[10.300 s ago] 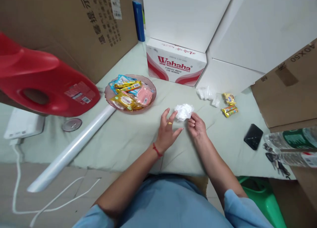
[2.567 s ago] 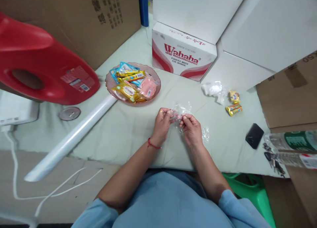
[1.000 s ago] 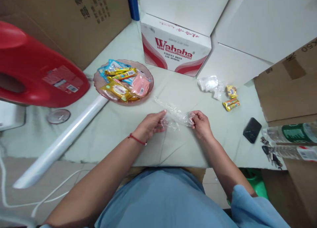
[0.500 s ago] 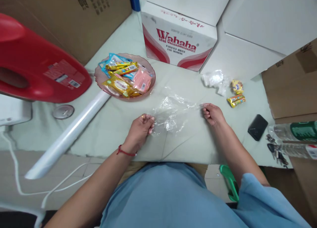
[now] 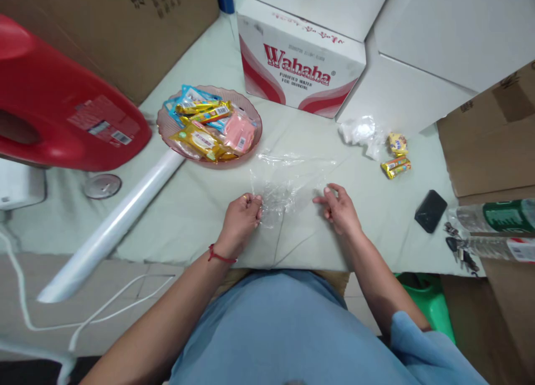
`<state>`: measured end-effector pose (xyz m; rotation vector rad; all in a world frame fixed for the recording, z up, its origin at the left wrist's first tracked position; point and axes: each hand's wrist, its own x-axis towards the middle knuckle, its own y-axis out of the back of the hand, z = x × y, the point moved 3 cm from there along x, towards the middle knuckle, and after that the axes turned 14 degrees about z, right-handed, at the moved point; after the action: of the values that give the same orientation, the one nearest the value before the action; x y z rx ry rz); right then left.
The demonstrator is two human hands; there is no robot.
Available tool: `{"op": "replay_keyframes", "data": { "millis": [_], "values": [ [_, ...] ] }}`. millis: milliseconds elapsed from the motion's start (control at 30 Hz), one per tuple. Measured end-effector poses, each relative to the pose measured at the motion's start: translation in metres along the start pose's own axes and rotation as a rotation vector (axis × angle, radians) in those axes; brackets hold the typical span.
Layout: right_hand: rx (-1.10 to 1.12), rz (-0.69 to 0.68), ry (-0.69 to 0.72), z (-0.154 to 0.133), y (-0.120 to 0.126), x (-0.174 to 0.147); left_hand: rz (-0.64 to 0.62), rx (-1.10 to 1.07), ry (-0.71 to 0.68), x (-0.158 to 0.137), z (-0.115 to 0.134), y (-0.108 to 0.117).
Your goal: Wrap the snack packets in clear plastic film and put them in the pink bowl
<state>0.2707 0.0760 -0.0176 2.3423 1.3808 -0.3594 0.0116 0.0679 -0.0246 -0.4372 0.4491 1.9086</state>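
A thin, crumpled sheet of clear plastic film [image 5: 284, 187] lies on the pale cloth-covered table between my hands. My left hand [image 5: 243, 218] pinches its left edge, fingers pressed together. At the film's right side my right hand [image 5: 339, 208] has its fingers apart, close to the edge; nothing shows in its grasp. Beyond my left hand stands a pink scalloped glass plate [image 5: 167, 135] heaped with wrapped snacks [image 5: 204, 120] in blue, yellow and pink packets.
Behind stands a white Wahaha carton [image 5: 301, 67]. Left are a red jug [image 5: 71, 106], a long white roll [image 5: 112, 223] and a round lid [image 5: 102, 186]. Right are crumpled plastic [image 5: 363, 133], yellow-wrapped snacks [image 5: 395, 166], a black case [image 5: 430, 211], keys [image 5: 462, 254] and bottles [image 5: 493, 215].
My right hand has moved left, opened its fingers and let go of the film's right edge. The film has gone slack and narrower. My left hand keeps its pinch.
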Motion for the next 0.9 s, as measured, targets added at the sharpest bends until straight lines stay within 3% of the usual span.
{"op": "replay_keyframes", "data": {
  "millis": [100, 200, 333, 400, 467, 567, 700, 767, 900],
  "values": [
    [0.091, 0.0, -0.021, -0.002, -0.024, -0.004, -0.026, 0.018, -0.011, -0.001, 0.0, -0.002],
    [0.154, -0.031, -0.046, -0.006, -0.032, 0.004, -0.032, 0.029, -0.046, -0.001, 0.001, 0.002],
    [0.171, -0.06, -0.029, -0.004, -0.013, 0.019, -0.004, 0.024, -0.083, 0.003, 0.003, 0.013],
    [0.073, -0.015, 0.014, 0.0, 0.002, 0.024, 0.003, 0.01, -0.079, 0.005, 0.002, 0.016],
    [-0.15, 0.064, 0.162, 0.003, 0.013, 0.025, 0.001, -0.005, -0.062, 0.006, 0.0, 0.015],
    [-0.504, 0.116, 0.565, 0.002, 0.01, 0.015, 0.007, 0.01, -0.042, 0.007, -0.003, 0.01],
    [-0.661, -0.148, 1.04, 0.009, -0.019, -0.008, 0.036, 0.145, -0.123, 0.009, -0.002, 0.009],
    [-0.709, -0.25, 1.154, 0.015, -0.027, -0.013, 0.06, 0.284, -0.254, 0.011, 0.003, 0.012],
    [-0.688, -0.251, 1.195, 0.022, -0.017, -0.006, 0.15, 0.543, -0.507, 0.014, 0.014, 0.02]
  ]
}}
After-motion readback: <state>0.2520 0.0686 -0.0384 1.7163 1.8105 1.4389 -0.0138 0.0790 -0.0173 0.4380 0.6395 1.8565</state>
